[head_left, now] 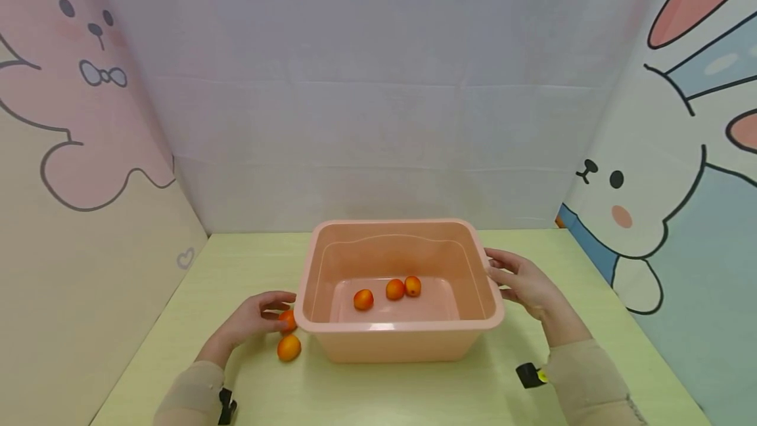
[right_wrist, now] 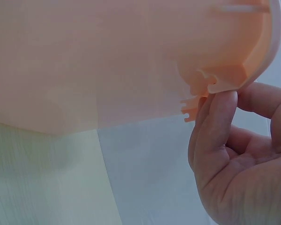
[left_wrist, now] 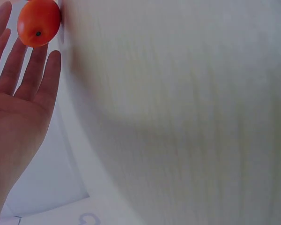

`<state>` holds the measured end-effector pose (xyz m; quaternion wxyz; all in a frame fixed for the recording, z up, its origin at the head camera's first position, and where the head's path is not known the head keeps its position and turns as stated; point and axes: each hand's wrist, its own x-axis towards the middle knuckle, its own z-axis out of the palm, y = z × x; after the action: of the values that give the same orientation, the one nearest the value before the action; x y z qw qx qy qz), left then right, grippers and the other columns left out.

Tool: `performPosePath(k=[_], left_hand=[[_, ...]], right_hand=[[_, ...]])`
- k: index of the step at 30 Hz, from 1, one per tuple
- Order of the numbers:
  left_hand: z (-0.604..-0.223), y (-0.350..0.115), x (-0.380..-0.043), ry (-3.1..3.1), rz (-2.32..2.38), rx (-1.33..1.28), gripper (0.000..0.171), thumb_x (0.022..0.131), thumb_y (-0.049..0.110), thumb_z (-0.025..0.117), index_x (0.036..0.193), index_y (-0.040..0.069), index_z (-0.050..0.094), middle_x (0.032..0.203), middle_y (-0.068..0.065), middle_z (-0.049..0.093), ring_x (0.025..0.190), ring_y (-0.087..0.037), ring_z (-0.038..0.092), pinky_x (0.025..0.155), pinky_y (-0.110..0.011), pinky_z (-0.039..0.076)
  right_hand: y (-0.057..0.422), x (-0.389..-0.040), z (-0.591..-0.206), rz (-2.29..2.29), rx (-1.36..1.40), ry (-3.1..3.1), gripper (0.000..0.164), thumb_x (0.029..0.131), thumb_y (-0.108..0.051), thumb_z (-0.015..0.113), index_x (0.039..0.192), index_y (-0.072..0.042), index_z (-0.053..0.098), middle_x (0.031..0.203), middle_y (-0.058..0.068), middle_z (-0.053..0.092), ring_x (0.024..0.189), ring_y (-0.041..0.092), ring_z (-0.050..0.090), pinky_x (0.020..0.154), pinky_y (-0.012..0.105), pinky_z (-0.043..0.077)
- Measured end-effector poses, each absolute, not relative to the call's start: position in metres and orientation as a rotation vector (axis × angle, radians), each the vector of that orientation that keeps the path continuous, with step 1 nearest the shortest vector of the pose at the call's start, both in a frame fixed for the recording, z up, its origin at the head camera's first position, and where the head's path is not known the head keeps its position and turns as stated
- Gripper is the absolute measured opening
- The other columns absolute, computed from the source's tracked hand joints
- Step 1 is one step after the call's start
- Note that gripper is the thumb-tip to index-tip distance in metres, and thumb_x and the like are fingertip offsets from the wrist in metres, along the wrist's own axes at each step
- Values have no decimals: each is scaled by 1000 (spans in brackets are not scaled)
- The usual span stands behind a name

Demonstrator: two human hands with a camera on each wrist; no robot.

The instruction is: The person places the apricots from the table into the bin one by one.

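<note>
A pink plastic basin (head_left: 408, 347) stands on the table, with three small orange fruits (head_left: 363, 300) on its floor. Two more fruits lie on the table by its left side. My left hand (head_left: 254, 317) is around the farther small orange fruit (left_wrist: 39, 22), its thumb next to it and its fingers spread and fairly straight in the left wrist view. Just nearer lies the other orange fruit (head_left: 289, 348). At the basin's right side, my right hand (head_left: 526, 281) holds the rim with bent fingers (right_wrist: 220, 117) under its edge.
The pale yellow table (head_left: 378, 393) extends on both sides of the basin. A plain white sheet (head_left: 378, 97) hangs behind it. Side panels with a bear drawing and a rabbit drawing (head_left: 639, 202) border the table. Dark straps (head_left: 531, 375) sit by both wrists.
</note>
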<state>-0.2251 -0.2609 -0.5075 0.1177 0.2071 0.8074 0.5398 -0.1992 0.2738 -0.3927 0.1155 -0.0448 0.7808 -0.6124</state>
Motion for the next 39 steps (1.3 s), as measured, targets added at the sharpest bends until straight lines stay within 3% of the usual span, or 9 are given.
performPosePath(k=[7, 13, 20, 29, 39], left_hand=[[-511, -259, -227, 2362, 1544, 572, 53, 83, 4, 79, 129, -8, 57, 128, -27, 58, 109, -31, 62, 88, -25, 53], [-515, -260, -229, 2418, 1475, 557, 47, 83, 5, 80, 124, -6, 62, 123, -25, 62, 106, -34, 62, 87, -24, 53], [-515, -260, -227, 2468, 1452, 525, 41, 83, 4, 79, 120, -7, 64, 116, -21, 65, 103, -32, 64, 88, -32, 55], [-512, -256, -225, 2621, 1398, 458, 36, 82, 8, 81, 114, -2, 68, 109, -14, 68, 97, -25, 64, 84, -26, 53], [-484, -259, -224, 2685, 1495, 354, 41, 84, 14, 80, 120, 0, 67, 115, -14, 67, 102, -28, 64, 84, -23, 54]], right_hand=[[273, -199, -392, -1786, -125, 2296, 66, 102, -24, 57, 153, 5, 27, 124, 18, 43, 98, 16, 58, 82, 29, 56], [273, -200, -393, -1773, -121, 2302, 66, 102, -26, 57, 153, 4, 27, 125, 18, 44, 101, 19, 57, 84, 31, 56], [273, -200, -395, -1777, -126, 2307, 66, 102, -26, 57, 153, 4, 27, 125, 18, 44, 101, 19, 57, 84, 31, 56], [275, -199, -396, -1802, -155, 2297, 64, 103, -23, 55, 152, 6, 26, 121, 18, 45, 97, 16, 58, 82, 29, 56], [274, -199, -396, -1796, -140, 2299, 66, 103, -25, 56, 153, 5, 26, 122, 17, 45, 98, 17, 58, 83, 30, 56]])
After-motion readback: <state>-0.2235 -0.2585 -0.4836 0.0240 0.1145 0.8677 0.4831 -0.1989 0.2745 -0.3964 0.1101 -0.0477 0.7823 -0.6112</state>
